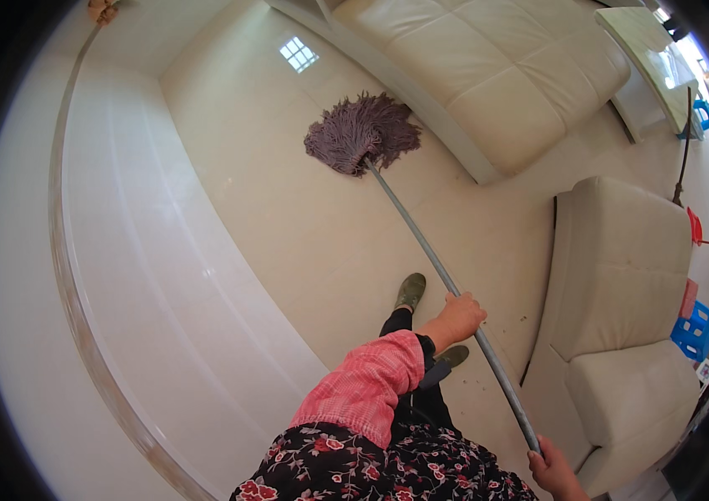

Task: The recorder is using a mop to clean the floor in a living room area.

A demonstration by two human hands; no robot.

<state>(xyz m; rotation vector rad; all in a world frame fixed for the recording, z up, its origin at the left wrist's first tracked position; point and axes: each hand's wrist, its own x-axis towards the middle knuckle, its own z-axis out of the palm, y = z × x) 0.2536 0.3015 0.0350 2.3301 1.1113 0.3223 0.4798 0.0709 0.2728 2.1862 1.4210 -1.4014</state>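
Note:
A string mop reaches from the lower right up to the middle of the floor. Its purple-grey mop head [364,133] lies spread on the beige tiled floor [304,213], close to the base of the sofa. My left hand [462,315] is wrapped around the middle of the grey metal mop handle [420,238], below a pink checked sleeve and a dark wristband. Near the lower right edge, my right hand [555,470] grips the top end of the handle. Both my feet, in green shoes [412,290], stand on the floor left of the handle.
A cream leather sofa [498,62] stands at the top, another sofa section [624,275] at the right. A white wall [160,263] runs along the left. Beyond the sofas are a marble-topped table [649,56], a blue plastic stool [695,330] and a red dustpan [694,226]. Small debris dots the floor.

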